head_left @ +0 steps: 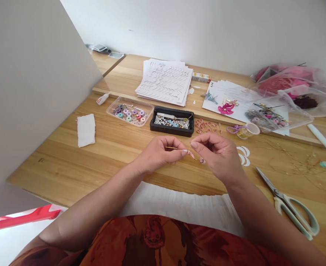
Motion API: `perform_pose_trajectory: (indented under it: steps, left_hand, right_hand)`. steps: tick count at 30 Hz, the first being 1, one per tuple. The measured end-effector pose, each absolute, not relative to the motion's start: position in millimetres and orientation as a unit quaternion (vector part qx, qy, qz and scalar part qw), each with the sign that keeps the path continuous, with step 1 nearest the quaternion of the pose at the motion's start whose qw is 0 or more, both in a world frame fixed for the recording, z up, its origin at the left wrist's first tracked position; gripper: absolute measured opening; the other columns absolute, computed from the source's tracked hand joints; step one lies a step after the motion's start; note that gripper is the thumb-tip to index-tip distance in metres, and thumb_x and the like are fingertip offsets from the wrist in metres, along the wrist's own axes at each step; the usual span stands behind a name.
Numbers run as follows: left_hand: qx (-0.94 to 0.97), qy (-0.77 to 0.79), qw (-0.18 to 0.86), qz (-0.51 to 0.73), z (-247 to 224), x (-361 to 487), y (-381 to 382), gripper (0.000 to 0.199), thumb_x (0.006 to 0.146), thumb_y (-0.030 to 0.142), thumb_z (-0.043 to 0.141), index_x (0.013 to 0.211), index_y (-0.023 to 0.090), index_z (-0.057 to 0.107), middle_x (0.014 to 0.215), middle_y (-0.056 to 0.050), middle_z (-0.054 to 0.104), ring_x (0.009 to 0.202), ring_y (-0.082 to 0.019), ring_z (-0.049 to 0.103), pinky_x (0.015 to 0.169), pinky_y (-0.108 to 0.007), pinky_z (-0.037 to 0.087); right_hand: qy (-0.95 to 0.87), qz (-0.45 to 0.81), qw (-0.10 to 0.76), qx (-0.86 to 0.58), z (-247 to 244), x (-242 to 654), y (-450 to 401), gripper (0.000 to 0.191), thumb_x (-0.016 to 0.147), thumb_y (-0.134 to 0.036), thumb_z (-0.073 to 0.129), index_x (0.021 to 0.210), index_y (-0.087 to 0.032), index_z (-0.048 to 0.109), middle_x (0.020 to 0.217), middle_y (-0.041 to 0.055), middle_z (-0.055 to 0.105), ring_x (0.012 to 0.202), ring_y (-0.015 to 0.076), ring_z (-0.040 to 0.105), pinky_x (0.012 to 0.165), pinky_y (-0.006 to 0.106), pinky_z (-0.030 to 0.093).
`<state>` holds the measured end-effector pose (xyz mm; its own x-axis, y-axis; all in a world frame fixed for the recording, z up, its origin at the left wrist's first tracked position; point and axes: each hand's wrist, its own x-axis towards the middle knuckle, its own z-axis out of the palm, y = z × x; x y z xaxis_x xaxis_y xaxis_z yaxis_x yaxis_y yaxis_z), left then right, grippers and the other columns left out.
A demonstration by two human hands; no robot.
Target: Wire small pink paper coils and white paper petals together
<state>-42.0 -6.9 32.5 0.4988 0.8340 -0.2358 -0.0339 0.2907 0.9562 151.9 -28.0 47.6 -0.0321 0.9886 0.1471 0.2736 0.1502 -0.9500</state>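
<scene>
Our left hand [158,153] pinches gold wire [174,148] steady while our right hand [216,157], narrowly closed, meets its pink strip [191,154] from three o'clock

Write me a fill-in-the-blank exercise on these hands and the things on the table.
The person's left hand pinches a thin gold wire that runs toward a small ____ petal-shaped piece. A clear plastic box of coloured spools sits to the ____ of a black plastic tray of beads. Steel scissors with pale handles lie nearest the person's ____ hand.

pink; left; right
</scene>
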Motion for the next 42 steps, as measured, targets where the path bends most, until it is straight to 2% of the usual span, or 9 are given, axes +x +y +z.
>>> perform_pose_trajectory:
  steps: [8,11,14,19,22,29,34,38,42]
  left_hand:
    - [0.433,0.354,0.717,0.416,27.2,-38.9,-3.2,0.028,0.073,0.036,0.085,0.076,0.015,0.067,0.069,0.000,0.065,0.057,-0.007,0.054,0.057,-0.021,0.043]
    - [0.405,0.375,0.698,0.455,27.7,-37.3,-2.3,0.029,0.071,0.036,0.086,0.075,0.015,0.066,0.071,0.001,0.066,0.058,-0.007,0.054,0.058,-0.021,0.044]
    - [0.412,0.404,0.664,0.475,28.7,-37.0,-1.9,0.029,0.072,0.036,0.084,0.074,0.015,0.065,0.072,0.001,0.066,0.057,-0.006,0.052,0.058,-0.021,0.044]
    - [0.454,0.441,0.630,0.450,30.7,-37.9,-2.4,0.029,0.073,0.038,0.083,0.074,0.015,0.065,0.081,-0.003,0.073,0.057,-0.007,0.050,0.058,-0.023,0.043]
    - [0.471,0.451,0.638,0.409,30.0,-38.4,-3.1,0.028,0.072,0.037,0.083,0.075,0.015,0.066,0.079,-0.003,0.072,0.058,-0.008,0.051,0.057,-0.023,0.042]
    - [0.503,0.445,0.663,0.330,24.0,-40.7,-4.7,0.026,0.074,0.039,0.082,0.080,0.016,0.072,0.069,0.000,0.064,0.057,-0.009,0.049,0.055,-0.023,0.037]
    - [0.499,0.426,0.690,0.305,26.2,-42.1,-5.4,0.027,0.073,0.039,0.083,0.077,0.016,0.071,0.067,0.000,0.063,0.054,-0.007,0.047,0.052,-0.023,0.034]
    - [0.472,0.394,0.721,0.321,27.5,-41.8,-5.4,0.022,0.074,0.033,0.084,0.078,0.015,0.072,0.065,0.000,0.063,0.054,-0.006,0.048,0.054,-0.021,0.036]
    - [0.422,0.364,0.744,0.369,29.1,-38.7,-4.4,0.024,0.072,0.033,0.085,0.074,0.015,0.070,0.063,0.001,0.063,0.052,-0.005,0.049,0.053,-0.020,0.038]
  right_hand:
    - [-0.432,0.621,0.426,-0.496,29.7,145.4,-25.0,0.032,0.072,-0.046,0.083,0.074,-0.018,0.067,0.068,-0.0022,0.063,0.046,0.0059,0.045,0.045,0.022,0.032]
    - [-0.409,0.649,0.408,-0.495,27.3,140.2,-28.4,0.033,0.072,-0.047,0.083,0.074,-0.018,0.066,0.068,-0.0016,0.064,0.045,0.0060,0.044,0.044,0.023,0.032]
    - [-0.495,0.581,0.398,-0.509,32.6,135.9,-34.8,0.026,0.078,-0.042,0.078,0.075,-0.018,0.068,0.066,-0.0012,0.063,0.049,0.0080,0.045,0.047,0.024,0.035]
    - [-0.665,0.337,0.415,-0.522,50.4,134.6,-46.7,0.008,0.086,-0.023,0.068,0.078,-0.022,0.070,0.065,-0.0021,0.062,0.056,0.0114,0.047,0.052,0.027,0.037]
    - [-0.719,0.206,0.427,-0.509,57.1,139.2,-47.4,0.008,0.085,-0.016,0.067,0.082,-0.023,0.070,0.066,-0.0020,0.064,0.058,0.0126,0.050,0.056,0.029,0.040]
    - [-0.736,0.133,0.421,-0.513,56.0,150.5,-39.6,0.008,0.090,-0.021,0.066,0.084,-0.023,0.071,0.068,0.0005,0.067,0.065,0.0165,0.055,0.064,0.033,0.044]
    - [-0.691,0.200,0.435,-0.542,50.2,152.3,-34.1,0.008,0.088,-0.024,0.069,0.080,-0.022,0.073,0.070,0.0002,0.068,0.059,0.0131,0.050,0.057,0.030,0.040]
    - [-0.583,0.397,0.447,-0.550,36.1,154.7,-24.4,0.014,0.082,-0.035,0.076,0.080,-0.021,0.073,0.068,-0.0001,0.067,0.055,0.0119,0.051,0.050,0.027,0.040]
    - [-0.473,0.553,0.436,-0.529,23.4,150.6,-20.1,0.028,0.074,-0.045,0.082,0.078,-0.020,0.071,0.062,-0.0030,0.062,0.047,0.0079,0.045,0.045,0.024,0.034]
